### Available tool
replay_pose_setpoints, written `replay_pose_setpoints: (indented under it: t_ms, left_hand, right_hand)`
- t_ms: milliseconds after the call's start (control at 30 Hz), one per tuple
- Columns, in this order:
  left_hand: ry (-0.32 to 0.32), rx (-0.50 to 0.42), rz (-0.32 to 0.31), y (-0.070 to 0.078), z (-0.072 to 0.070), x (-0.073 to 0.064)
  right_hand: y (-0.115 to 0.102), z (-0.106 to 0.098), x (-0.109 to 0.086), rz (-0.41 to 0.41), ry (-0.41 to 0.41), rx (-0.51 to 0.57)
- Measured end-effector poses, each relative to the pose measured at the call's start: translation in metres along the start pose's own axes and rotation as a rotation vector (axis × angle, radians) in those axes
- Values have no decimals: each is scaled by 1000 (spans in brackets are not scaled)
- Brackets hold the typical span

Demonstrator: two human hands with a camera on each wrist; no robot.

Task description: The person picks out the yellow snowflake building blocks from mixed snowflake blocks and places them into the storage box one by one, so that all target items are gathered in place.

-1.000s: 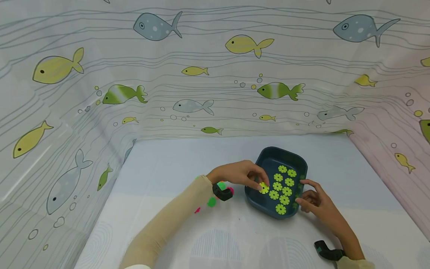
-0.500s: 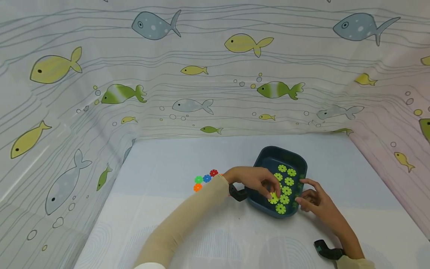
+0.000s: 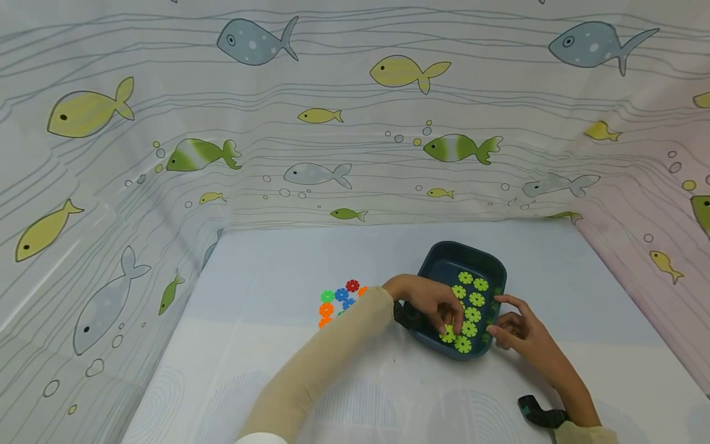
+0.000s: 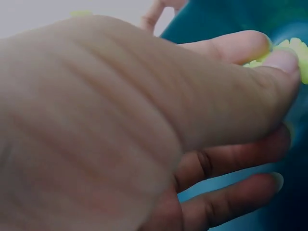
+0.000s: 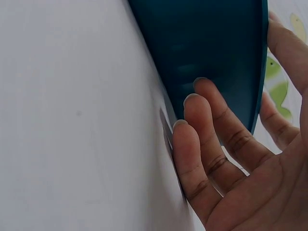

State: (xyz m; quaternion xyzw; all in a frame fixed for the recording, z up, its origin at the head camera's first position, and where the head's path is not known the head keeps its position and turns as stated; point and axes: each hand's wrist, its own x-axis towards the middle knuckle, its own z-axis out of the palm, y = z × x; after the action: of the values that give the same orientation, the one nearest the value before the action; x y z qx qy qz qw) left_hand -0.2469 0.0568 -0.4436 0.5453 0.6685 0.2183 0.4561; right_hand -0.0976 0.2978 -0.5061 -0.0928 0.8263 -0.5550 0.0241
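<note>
My left hand (image 3: 428,298) reaches into a dark blue tray (image 3: 440,259). Between thumb and forefinger it pinches a yellow-green flower-shaped disc (image 3: 446,335), low in the tray's near left part. In the left wrist view the thumb covers part of that disc (image 4: 302,53). Several matching discs (image 3: 477,299) lie flat on the tray floor, some hidden by the hand. At the tray's right side, my right hand (image 3: 524,331) holds the rim with thumb and forefinger. The right wrist view shows its other fingers (image 5: 186,149) bent against the outer wall (image 5: 207,43).
Left of the tray lies a loose group of flower discs in orange (image 3: 326,309), blue (image 3: 341,295), green (image 3: 328,296) and dark red (image 3: 352,285). My left forearm covers part of this group. A fish-patterned sheet (image 3: 266,135) rises behind and beside the white table (image 3: 266,259).
The left hand has carried its yellow-green disc right and nearer, down among the others in the tray. More coloured discs show behind the forearm. The right hand has stayed on the tray.
</note>
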Motion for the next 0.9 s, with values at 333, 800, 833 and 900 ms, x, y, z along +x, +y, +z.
replay_pose_setpoints:
  t_ms: [333, 800, 833, 900]
  left_hand:
    - [-36, 5, -52, -1, 2, 6]
    - [-8, 123, -129, -3, 11, 8]
    - [3, 133, -130, -3, 11, 8]
    - [30, 144, -124, -3, 11, 5]
  right_hand:
    - [0, 1, -1, 8, -2, -5]
    - [-2, 3, 0, 14, -11, 6]
    - [-2, 3, 1, 12, -13, 7]
    - [-1, 3, 2, 8, -17, 10]
